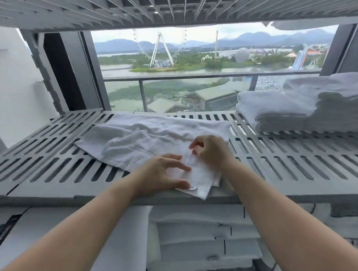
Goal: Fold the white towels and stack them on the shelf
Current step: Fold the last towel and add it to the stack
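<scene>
White towel [153, 136] laid on the slotted grey shelf [53, 164], near corner worked by both hands.
Left hand [161, 174]: fingers [172, 156] spread and arched, tips and thumb pressed onto the near corner, nothing gripped. Right hand [212, 151]: fingers curled, a small fold of cloth pinched just beside the left fingertips. The towel is seen partly folded and rumpled, stitched hem visible, near corner hung slightly over the shelf's front edge. A stack of folded towels [295, 111] is set at shelf right, well apart. More folded towels [197, 232] are stacked on the level below.
</scene>
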